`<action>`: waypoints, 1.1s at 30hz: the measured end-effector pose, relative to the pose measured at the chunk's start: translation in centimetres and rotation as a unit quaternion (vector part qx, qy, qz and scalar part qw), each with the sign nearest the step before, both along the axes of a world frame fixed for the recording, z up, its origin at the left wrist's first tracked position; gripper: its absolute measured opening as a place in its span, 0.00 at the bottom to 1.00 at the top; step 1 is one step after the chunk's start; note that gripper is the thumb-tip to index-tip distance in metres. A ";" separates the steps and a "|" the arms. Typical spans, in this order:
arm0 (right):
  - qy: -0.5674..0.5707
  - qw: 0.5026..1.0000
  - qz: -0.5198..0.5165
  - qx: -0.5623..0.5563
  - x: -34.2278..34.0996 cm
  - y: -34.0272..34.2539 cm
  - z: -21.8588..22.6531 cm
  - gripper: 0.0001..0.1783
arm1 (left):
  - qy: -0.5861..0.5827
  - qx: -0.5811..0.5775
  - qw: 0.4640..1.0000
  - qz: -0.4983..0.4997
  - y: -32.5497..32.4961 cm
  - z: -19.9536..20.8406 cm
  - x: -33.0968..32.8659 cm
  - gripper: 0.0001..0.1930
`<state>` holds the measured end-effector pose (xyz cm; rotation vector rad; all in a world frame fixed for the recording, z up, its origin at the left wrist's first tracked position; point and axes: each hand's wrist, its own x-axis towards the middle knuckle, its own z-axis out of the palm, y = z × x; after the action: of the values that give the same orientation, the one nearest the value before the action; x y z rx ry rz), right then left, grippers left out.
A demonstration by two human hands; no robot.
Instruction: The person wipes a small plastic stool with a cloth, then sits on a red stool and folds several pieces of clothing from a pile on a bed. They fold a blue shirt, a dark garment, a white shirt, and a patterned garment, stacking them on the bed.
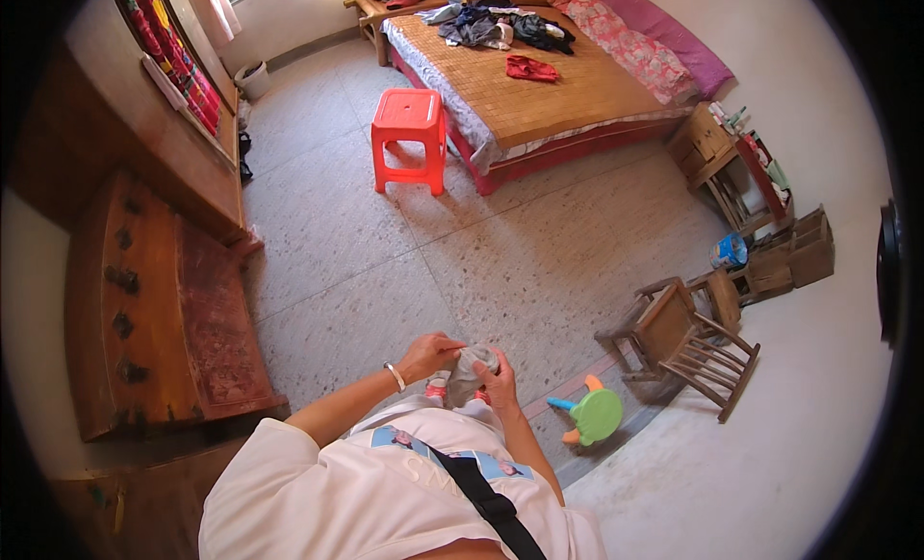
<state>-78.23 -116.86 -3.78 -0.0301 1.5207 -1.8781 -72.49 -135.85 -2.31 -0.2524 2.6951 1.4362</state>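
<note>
A small, crumpled grey cloth (466,379) hangs between my hands in front of my body; its exact kind cannot be made out. My left hand (428,357), with a pale bracelet at the wrist, pinches the cloth's upper left edge. On the other side, my right hand (497,378) has its fingers closed around the cloth's right edge. Below the cloth, parts of my red-and-white footwear (436,393) show. Well ahead, a heap of dark and light clothes (491,26) lies on the bed's mat, and a folded red garment (531,68) lies closer to me.
A red plastic stool (408,127) stands beside the bed (520,113). At right are a wooden chair (674,334), a small green-topped stool (597,416), a blue tin (729,250) and a small wooden table (707,144). Dark wooden furniture (144,315) lines the left wall.
</note>
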 end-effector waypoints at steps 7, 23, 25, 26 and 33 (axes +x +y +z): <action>0.179 0.954 0.073 0.231 -0.1 2.0 1.5 0.29 | 0.143 -0.023 0.989 0.018 0.4 0.2 -2.2 0.07; 0.458 0.828 -0.112 0.303 -1.8 3.8 0.4 0.19 | 0.022 0.066 0.994 -0.087 3.0 4.2 -5.2 0.15; 0.356 0.886 -0.188 0.228 -2.3 4.2 1.3 0.17 | -0.003 0.068 0.990 -0.126 2.7 5.0 -5.6 0.15; 0.307 0.910 -0.193 0.201 -2.3 4.5 1.5 0.15 | -0.016 0.068 0.987 -0.146 2.6 5.1 -5.6 0.16; 0.244 0.959 -0.103 0.104 -1.4 5.5 3.2 0.16 | 0.188 -0.035 0.975 -0.117 3.6 0.6 -5.8 0.14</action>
<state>-79.63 -111.32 -0.55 -0.2640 2.1217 -1.9521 -78.28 -132.23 -1.73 0.3613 2.9376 1.4422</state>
